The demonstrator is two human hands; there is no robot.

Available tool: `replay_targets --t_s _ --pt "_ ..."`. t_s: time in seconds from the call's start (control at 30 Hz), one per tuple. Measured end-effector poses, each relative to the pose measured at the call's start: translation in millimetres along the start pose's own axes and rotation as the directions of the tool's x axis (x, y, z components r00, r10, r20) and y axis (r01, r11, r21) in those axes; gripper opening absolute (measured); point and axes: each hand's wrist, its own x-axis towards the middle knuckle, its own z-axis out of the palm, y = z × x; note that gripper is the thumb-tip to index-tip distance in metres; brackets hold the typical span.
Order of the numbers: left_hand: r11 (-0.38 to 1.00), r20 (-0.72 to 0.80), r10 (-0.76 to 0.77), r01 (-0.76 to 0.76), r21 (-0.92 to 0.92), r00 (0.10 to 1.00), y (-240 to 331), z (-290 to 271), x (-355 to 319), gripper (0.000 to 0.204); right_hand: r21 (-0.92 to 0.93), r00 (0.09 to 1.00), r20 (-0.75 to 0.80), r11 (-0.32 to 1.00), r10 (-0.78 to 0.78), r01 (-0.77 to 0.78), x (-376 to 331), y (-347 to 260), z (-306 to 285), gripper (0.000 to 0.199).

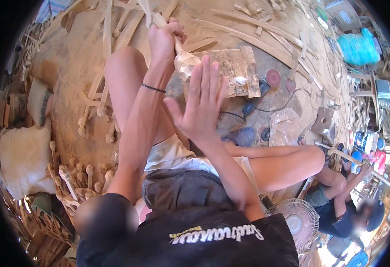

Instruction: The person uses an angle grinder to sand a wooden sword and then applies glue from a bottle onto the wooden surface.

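Note:
My left hand (166,41) is closed around the shaft of a carved wooden stick (187,65) with a thick, faceted knob at its lower end. That knob hangs by the left edge of a worn wooden block (235,58) on the floor. My right hand (200,100) is open beside the knob, fingers stretched upward and holding nothing; whether its fingertips touch the wood I cannot tell. On the block lies a small white object (240,81). An angle grinder (253,99) rests right of the block, close to a reddish round disc (272,78).
Long wooden strips (248,38) lie across the far floor. Several knobbed carved sticks (77,178) are piled at the left, near a pale sack (26,155). A fan (295,222) stands at the lower right; beyond it a co-worker (337,196) holds a wooden stick. A cord trails from the grinder.

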Motion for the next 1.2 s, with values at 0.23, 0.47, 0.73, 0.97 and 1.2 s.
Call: replay_targets --t_s 0.23,0.47,0.73,0.97,1.2 --pt "0.998 0.083 0.053 -0.054 0.016 0.995 -2 -5 5 0.023 0.020 0.997 0.040 0.998 -0.062 0.061 -14 11 -29 0.066" --pt "0.991 0.175 0.135 -0.136 -0.007 0.975 -2 -3 -5 0.025 -0.155 0.982 0.165 0.981 -0.087 0.113 40 52 -44 0.052" --pt "0.971 0.214 0.240 -0.237 -0.043 0.947 7 4 -15 0.022 -0.187 0.997 0.063 0.980 -0.051 0.062 43 48 -40 0.054" --pt "0.958 0.330 0.256 -0.285 0.041 0.908 5 -9 -16 0.021 -0.292 0.988 0.154 0.955 -0.003 0.048 32 42 -44 0.039" --pt "0.945 0.413 0.288 -0.327 0.026 0.864 -3 -10 -8 0.032 0.297 0.522 -0.140 0.539 0.841 -0.788 -64 196 1 0.049"
